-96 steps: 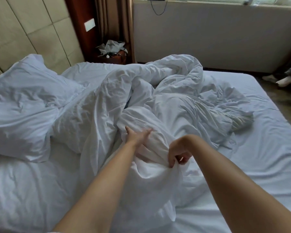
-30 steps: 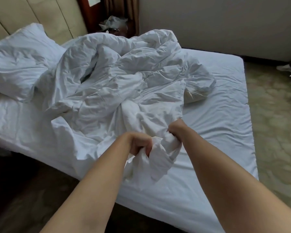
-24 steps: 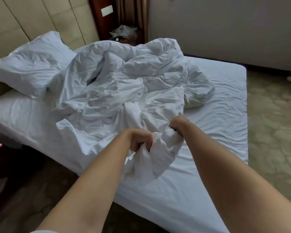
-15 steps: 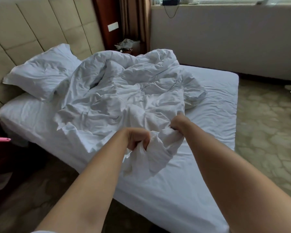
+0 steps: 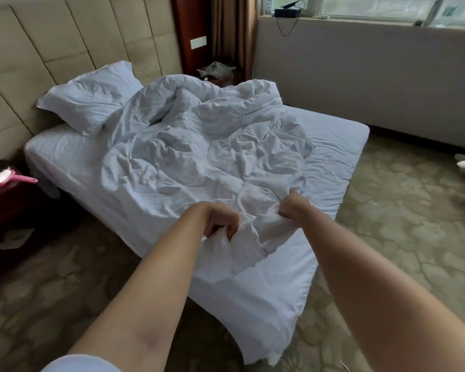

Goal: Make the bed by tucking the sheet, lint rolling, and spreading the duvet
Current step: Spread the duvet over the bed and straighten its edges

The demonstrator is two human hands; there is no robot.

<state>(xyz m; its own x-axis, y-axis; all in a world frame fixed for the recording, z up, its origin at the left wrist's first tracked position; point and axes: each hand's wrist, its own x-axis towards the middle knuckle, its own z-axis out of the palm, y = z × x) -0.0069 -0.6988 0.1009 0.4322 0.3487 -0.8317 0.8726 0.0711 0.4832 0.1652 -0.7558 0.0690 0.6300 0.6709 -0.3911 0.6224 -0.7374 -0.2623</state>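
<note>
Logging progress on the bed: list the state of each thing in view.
duvet: crumpled in a heap, not spread
left hand: grips the duvet's near edge
right hand: grips the same edge
sheet: near corner hangs loose
pillow: against the headboard
lint roller: idle on the nightstand

A padded beige headboard wall (image 5: pixel 65 49) runs behind the bed. Brown curtains (image 5: pixel 234 30) hang in the corner beside a window (image 5: pixel 387 6) letting in daylight over a low grey wall (image 5: pixel 360 71). Patterned carpet (image 5: pixel 400 210) covers the floor; a dark wooden nightstand (image 5: pixel 11 210) stands at the left.
</note>
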